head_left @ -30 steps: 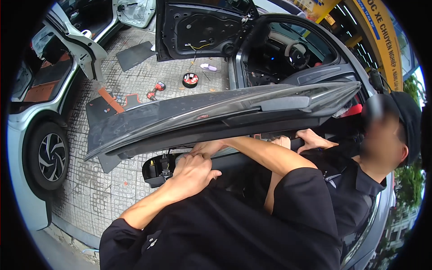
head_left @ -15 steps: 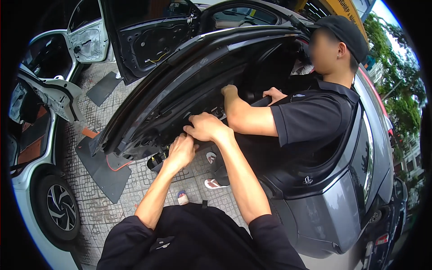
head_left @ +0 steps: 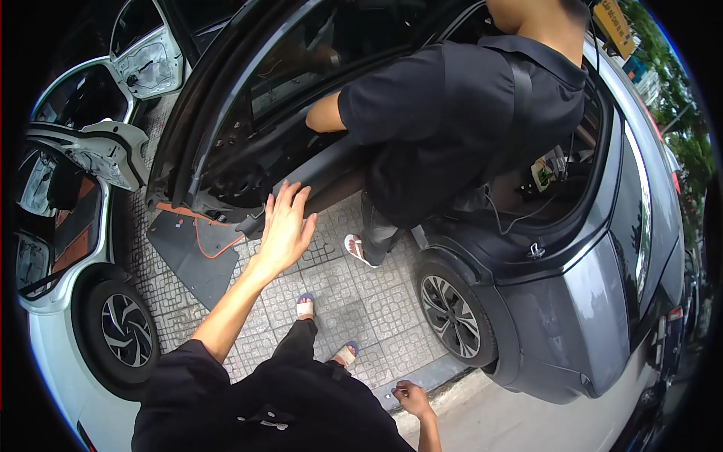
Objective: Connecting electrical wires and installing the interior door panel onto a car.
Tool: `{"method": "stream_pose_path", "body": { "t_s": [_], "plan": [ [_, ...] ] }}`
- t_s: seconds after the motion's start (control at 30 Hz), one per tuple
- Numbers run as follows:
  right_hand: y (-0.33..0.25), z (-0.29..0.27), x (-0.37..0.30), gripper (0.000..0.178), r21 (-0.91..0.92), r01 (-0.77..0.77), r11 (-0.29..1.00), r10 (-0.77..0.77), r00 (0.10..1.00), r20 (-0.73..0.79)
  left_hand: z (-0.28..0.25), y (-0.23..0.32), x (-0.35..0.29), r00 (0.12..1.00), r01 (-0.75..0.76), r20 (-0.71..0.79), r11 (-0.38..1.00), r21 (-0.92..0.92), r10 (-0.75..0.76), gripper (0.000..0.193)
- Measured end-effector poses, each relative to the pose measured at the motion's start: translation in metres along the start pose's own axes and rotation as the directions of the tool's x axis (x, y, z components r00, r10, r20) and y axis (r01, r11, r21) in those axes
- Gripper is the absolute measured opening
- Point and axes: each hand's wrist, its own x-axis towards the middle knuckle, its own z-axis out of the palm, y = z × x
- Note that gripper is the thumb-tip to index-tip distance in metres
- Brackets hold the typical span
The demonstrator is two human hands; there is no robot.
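Observation:
My left hand (head_left: 285, 230) is raised with its fingers spread, holding nothing. It is near the lower edge of the opened car door (head_left: 226, 169), whose bare inner side shows holes and dark fittings. Whether the fingertips touch the door, I cannot tell. Low on the right, away from the door, my right hand (head_left: 410, 398) hangs beside me with curled fingers; what they hold, if anything, is hidden. A co-worker (head_left: 467, 120) in a black shirt leans between the door and the grey car (head_left: 557, 331), one bent arm against the door. That person's hands are mostly hidden.
A dark mat (head_left: 196, 264) with an orange cord (head_left: 215, 252) lies on the paving under the door. To the left stands a white car (head_left: 56, 290) with its doors open. The grey car's rear wheel (head_left: 456, 316) is at right, near the kerb (head_left: 437, 377).
Both my hands have left the door's edge: the left has opened, and the right has dropped to the lower right. The co-worker has turned and leaned across the door.

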Motion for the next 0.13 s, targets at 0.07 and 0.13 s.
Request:
{"method": "stream_pose_path", "body": {
  "t_s": [0.07,0.13],
  "plan": [
    [0.036,0.035,-0.054,0.032,0.23,-0.027,0.973,-0.006,0.99,0.138,-0.019,0.019,-0.037,0.972,0.032,0.23,0.958,-0.286,0.036,0.051],
    [0.015,0.035,-0.096,0.039,0.133,-0.031,0.991,-0.006,0.963,0.27,-0.029,0.017,-0.066,0.901,0.127,0.43,0.911,-0.393,0.06,0.053]
  ]
}}
